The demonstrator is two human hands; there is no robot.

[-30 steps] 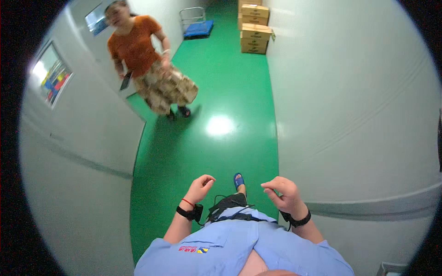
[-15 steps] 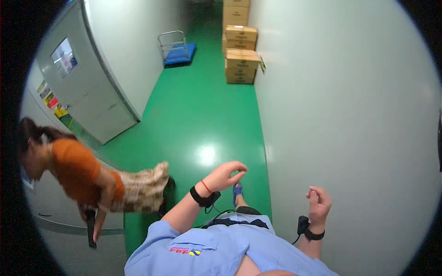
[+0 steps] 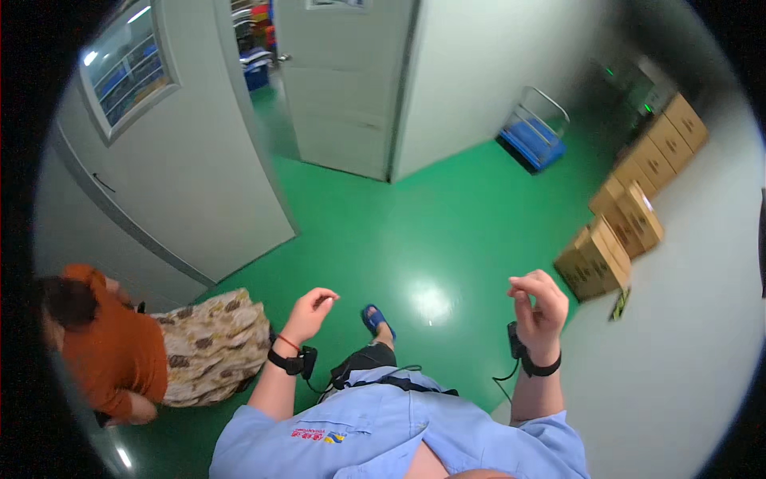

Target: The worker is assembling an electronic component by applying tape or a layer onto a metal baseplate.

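Head view: my left hand (image 3: 309, 317), lower left of centre in the frame, curls loosely, fingertips just off the thumb; my right hand (image 3: 544, 310), lower right, curls likewise, so my grip is empty on both sides. Nearest the right one in the picture, touching neither, a cardboard box (image 3: 586, 270) sits at right of the frame on the green floor (image 3: 359, 215). I judge it stiff, not slippery, heavy if full, best held under opposite lower edges.
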